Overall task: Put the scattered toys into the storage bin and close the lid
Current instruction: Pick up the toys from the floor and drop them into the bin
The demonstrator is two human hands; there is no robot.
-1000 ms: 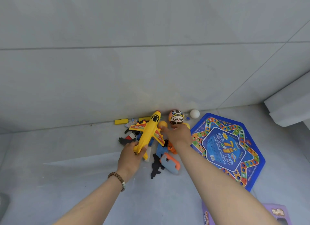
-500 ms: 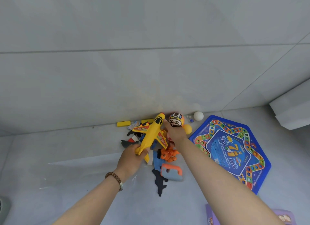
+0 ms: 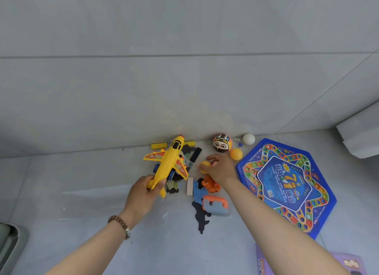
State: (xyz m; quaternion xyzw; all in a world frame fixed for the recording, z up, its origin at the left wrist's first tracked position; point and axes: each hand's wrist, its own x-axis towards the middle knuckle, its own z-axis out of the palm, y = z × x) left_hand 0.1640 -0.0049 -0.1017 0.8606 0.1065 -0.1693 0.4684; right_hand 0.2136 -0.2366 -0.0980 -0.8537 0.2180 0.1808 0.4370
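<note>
Left hand (image 3: 143,192) gripped the yellow toy plane (image 3: 168,162) by its tail, nose toward the wall, over the pile of small toys (image 3: 190,185). Right hand (image 3: 221,169) pinched a small orange ball (image 3: 205,164) between thumb and fingertips, just above the same pile. Both hands were loaded.

Judgement: the step was gathering toys for the carry to the bin.
- The ball looked smooth and likely to roll, so cupping it in the palm would serve better than a fingertip pinch.
- The plane should stay level so its wings do not sweep the small pieces about.
- The storage bin was not identified. A grey rounded edge (image 3: 8,242) at lower left could be it; cannot tell. No lid was seen.

Toys left on the floor:
- face-printed ball (image 3: 222,143), second orange ball (image 3: 236,153) and white ball (image 3: 249,139), by the wall
- orange figure (image 3: 211,186) and toy saw (image 3: 215,206), by the right forearm
- blue game board (image 3: 287,184), flat at right
- purple box (image 3: 346,264), at the bottom edge

Surface: a pale grey glossy tiled floor (image 3: 82,172), meeting a wall (image 3: 184,80) of large grey tiles.
</note>
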